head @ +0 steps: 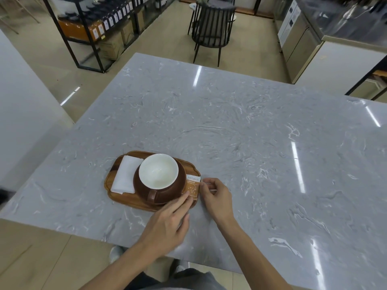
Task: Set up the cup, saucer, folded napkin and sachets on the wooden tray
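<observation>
Your left hand presses extended fingers on the sachets at the wooden tray's 3 o'clock edge, right hand pinching them; square them beside the saucer.

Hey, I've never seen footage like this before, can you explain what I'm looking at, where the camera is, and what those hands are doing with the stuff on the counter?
There is no machine here: a person works with bare hands, and one wide camera worn on their head looks forward and down. On the grey marble counter lies a wooden tray. On it sit a folded white napkin and, beside that, a brown saucer carrying a cup, white inside, handle toward the person. At the tray's right end lies an orange and white sachet. The left hand touches its near edge with straight fingertips; the right hand pinches its right edge, apparently positioning it.
</observation>
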`<state>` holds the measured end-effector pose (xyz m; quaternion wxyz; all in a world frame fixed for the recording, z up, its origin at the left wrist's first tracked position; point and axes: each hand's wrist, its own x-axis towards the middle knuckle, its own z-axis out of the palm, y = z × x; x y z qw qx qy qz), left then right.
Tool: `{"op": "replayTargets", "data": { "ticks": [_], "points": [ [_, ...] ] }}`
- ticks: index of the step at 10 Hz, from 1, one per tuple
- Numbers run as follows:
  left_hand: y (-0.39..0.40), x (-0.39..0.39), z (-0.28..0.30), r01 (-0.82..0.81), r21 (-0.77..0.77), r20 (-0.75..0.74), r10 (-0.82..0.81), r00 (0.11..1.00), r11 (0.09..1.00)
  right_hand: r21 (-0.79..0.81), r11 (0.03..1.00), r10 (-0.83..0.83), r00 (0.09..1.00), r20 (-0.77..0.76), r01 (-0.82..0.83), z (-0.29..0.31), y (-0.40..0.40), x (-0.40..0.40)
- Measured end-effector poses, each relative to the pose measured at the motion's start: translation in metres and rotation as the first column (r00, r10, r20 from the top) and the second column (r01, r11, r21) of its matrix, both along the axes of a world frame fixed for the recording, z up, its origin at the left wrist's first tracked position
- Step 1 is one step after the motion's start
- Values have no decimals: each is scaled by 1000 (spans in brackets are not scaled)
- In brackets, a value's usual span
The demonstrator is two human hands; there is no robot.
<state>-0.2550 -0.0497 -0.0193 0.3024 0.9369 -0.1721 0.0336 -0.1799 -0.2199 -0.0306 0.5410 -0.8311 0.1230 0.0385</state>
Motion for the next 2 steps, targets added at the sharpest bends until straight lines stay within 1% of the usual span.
{"op": "replayTargets", "data": {
  "ticks": [1,2],
  "points": [
    [6,10,19,42,-26,56,-40,998,999,-113,993,26,999,33,-22,9,-6,7],
    [9,25,42,79,-55,149,-70,986,995,-197,980,43,992,119,-19,26,-7,19]
  ]
}}
